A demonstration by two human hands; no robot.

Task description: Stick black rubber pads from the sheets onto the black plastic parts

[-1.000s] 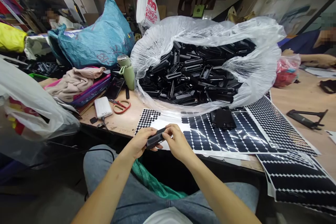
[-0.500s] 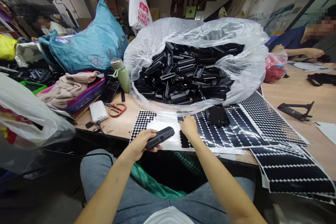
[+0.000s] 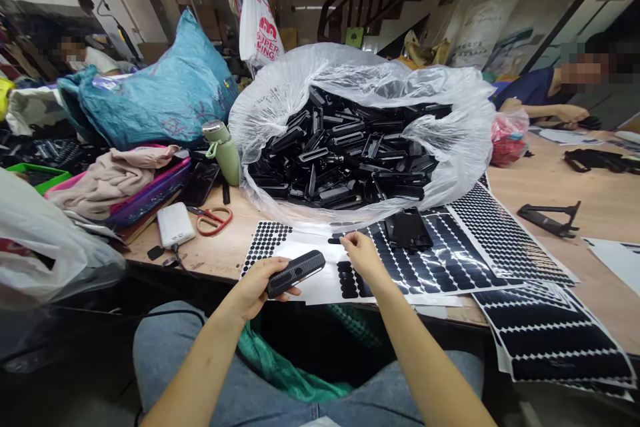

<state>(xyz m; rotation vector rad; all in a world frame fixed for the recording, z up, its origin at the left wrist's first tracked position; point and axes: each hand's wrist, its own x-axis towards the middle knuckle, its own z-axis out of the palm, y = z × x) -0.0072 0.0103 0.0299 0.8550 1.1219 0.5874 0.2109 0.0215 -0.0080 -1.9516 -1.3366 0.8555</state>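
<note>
My left hand (image 3: 263, 285) is wrapped round a long black plastic part (image 3: 296, 273) with a carbon-look surface, held tilted above the table's front edge. To its right, my right hand (image 3: 361, 255) is closed in a pinch over the sticker sheet (image 3: 430, 267). A small dark oblong sticker (image 3: 335, 239) shows at its fingertips; whether it is fully off the sheet is hard to see. Rows of black rounded stickers cover the sheet's right side, while white backing lies bare between the hands. On the sheet rests a black plastic piece (image 3: 407, 230).
A large clear plastic bag (image 3: 450, 167) full of black parts stands behind the sheets. Red-handled scissors (image 3: 215, 221), a white power bank (image 3: 175, 225) and a green bottle (image 3: 225, 153) are at left. A black stand (image 3: 550, 219) lies at right. Two people sit farther off.
My right hand's fingertips have lifted slightly, and a dark sticker now shows beside them. My left hand still holds the black part. The whole view has shifted a little.
</note>
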